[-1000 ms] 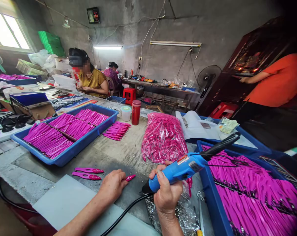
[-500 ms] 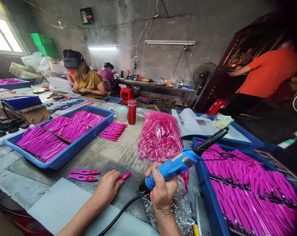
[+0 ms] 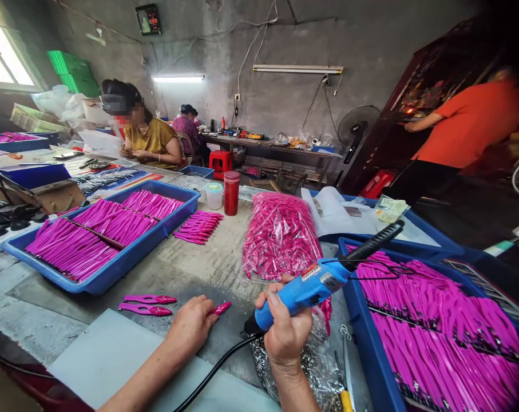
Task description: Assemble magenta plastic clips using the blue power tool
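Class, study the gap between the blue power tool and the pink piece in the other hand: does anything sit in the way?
Nothing visible does. Only bare table separates the blue tool in the right hand from the pink piece in the left hand.

Left hand [image 3: 193, 326] and right hand [image 3: 287, 336] bare (forearms too)

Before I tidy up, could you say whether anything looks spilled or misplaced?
Tiny shiny bits lie scattered loose on the bench between the left hand and the bag of pink parts; nothing else stands out.
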{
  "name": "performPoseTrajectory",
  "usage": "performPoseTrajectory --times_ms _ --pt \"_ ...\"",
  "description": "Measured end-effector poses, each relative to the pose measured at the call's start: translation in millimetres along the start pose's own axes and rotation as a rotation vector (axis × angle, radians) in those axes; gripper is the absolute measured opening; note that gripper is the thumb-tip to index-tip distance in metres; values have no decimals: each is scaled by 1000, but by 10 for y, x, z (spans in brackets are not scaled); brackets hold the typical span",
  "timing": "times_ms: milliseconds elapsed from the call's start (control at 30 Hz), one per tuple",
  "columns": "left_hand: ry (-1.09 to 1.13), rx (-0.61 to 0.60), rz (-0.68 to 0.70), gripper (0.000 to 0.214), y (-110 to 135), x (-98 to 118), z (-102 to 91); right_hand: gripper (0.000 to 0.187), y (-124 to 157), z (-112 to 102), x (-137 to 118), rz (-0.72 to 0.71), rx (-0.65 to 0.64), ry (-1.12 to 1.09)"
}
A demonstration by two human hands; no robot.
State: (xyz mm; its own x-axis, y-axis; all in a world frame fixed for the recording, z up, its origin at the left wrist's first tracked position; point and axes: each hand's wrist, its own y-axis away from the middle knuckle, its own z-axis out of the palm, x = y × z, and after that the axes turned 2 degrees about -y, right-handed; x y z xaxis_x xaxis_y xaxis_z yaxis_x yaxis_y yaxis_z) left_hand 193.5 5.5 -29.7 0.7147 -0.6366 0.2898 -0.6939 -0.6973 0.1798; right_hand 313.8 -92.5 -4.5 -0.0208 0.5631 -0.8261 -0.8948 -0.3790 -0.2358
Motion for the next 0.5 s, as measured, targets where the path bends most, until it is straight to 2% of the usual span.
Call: performPoseTrajectory --times_ms 167,333,500 --pt "24 -24 -38 10 -50 17 -39 35 4 -18 37 6 -7 8" --pt "-2 -62 18 15 -35 40 -58 38 6 -20 37 20 9 14" --pt "0 -1 -14 17 -18 50 -32 34 1 -7 14 -4 -8 0"
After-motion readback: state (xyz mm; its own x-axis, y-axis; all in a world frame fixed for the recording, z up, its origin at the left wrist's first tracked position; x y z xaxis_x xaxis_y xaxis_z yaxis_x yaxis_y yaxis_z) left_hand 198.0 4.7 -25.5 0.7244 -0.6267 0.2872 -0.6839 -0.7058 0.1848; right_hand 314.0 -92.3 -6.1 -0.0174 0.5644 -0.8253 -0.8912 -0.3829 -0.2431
